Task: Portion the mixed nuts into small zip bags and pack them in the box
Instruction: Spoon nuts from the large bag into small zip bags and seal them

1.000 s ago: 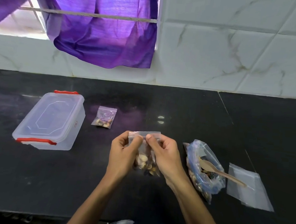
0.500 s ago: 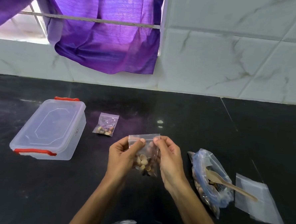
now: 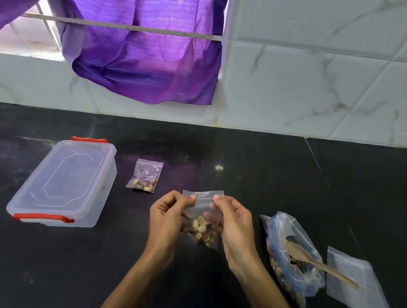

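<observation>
I hold a small zip bag [image 3: 204, 208] with mixed nuts in its bottom, upright above the black counter. My left hand [image 3: 167, 220] pinches its top left corner and my right hand [image 3: 235, 224] pinches its top right corner, thumbs on the zip strip. A second small zip bag of nuts [image 3: 145, 179] lies flat on the counter behind my hands. The clear plastic box [image 3: 65, 183] with red clips stands at the left, its lid on. The large bag of mixed nuts [image 3: 289, 256] lies at the right with a wooden spoon [image 3: 319, 263] in it.
A stack of empty zip bags [image 3: 354, 282] lies at the far right under the spoon's handle. The black counter [image 3: 245, 161] runs back to a white tiled wall [image 3: 321, 77]. A purple curtain [image 3: 144, 55] hangs over a barred window at the upper left.
The view has tilted, so everything sits lower in frame. My fingers have slid apart along the bag's top, from near its middle to its two corners.
</observation>
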Action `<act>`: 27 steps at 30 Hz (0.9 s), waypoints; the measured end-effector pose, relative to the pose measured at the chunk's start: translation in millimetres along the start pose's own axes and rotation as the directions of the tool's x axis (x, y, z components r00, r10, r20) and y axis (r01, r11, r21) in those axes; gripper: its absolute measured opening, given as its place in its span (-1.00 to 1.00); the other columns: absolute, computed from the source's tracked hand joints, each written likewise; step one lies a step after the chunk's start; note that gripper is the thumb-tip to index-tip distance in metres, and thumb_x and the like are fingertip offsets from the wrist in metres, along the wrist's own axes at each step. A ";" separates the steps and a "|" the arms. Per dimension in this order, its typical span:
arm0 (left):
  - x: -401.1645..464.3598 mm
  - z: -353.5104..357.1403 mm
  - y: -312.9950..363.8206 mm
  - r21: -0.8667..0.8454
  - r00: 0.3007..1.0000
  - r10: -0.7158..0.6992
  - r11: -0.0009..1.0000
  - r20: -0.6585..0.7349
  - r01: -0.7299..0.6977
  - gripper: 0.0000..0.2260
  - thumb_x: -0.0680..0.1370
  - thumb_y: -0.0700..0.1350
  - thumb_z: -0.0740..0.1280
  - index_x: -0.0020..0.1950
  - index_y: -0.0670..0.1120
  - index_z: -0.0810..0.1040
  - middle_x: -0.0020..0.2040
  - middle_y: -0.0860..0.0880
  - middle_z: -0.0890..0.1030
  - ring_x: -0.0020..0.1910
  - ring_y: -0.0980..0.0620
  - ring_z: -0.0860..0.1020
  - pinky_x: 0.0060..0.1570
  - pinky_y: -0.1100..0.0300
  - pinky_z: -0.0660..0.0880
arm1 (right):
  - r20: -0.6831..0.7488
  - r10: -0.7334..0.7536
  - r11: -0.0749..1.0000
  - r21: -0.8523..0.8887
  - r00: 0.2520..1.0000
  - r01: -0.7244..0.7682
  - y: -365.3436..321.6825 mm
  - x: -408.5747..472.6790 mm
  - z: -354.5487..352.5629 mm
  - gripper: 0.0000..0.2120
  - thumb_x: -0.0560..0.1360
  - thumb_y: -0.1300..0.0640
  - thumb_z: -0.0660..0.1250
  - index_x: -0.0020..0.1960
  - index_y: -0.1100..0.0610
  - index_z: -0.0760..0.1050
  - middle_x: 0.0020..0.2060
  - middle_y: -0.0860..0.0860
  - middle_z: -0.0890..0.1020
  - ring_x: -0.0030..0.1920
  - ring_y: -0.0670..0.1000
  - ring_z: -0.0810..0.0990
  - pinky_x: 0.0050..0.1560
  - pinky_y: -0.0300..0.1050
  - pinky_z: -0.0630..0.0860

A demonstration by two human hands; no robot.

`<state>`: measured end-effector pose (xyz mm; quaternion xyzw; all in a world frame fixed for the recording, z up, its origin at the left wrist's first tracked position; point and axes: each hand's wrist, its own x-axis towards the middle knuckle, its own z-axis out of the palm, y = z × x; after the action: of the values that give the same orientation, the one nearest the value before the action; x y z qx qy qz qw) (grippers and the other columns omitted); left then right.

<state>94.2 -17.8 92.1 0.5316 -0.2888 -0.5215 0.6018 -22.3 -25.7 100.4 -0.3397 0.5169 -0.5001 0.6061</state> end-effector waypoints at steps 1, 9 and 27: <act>1.0 -0.6 -1.1 -0.002 1.000 0.004 1.000 0.003 -0.004 -0.70 0.49 -0.25 0.36 -0.42 -0.11 0.41 -0.43 -0.09 0.41 -0.44 -0.02 0.41 -0.46 0.21 0.34 | -0.006 0.000 1.000 -0.001 1.000 0.000 1.3 -0.3 0.9 -0.89 0.50 0.17 0.34 -0.19 0.15 0.57 -0.37 -0.01 0.64 -0.30 -0.01 0.64 -0.24 -0.11 0.56; -2.4 1.7 -13.4 0.300 0.928 0.371 0.881 0.043 -0.366 -0.69 0.63 -0.04 0.13 -0.27 -0.13 0.41 -0.44 0.08 0.45 -0.46 0.18 0.39 -0.45 0.27 0.37 | 0.024 -0.103 0.983 -0.152 0.994 0.106 7.8 6.0 -2.7 -0.81 0.55 0.04 0.28 -0.15 0.13 0.50 -0.32 0.03 0.57 -0.23 0.06 0.56 -0.12 0.01 0.54; 6.8 -17.4 -32.2 0.502 0.911 0.396 0.768 0.117 -0.398 -0.65 0.60 0.21 0.03 -0.25 0.04 0.37 -0.51 0.01 0.46 -0.56 0.04 0.44 -0.56 -0.01 0.43 | 0.089 -0.440 0.713 -0.570 0.894 0.408 25.7 13.2 1.4 -0.62 0.59 -0.09 -0.01 -0.30 0.08 0.33 -0.51 -0.04 0.39 -0.49 -0.13 0.37 -0.44 -0.10 0.33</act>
<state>101.6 -14.7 55.7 0.5984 -0.5247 -0.2872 0.5330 -14.9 -31.6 73.0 -0.6021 0.5672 -0.4547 0.3301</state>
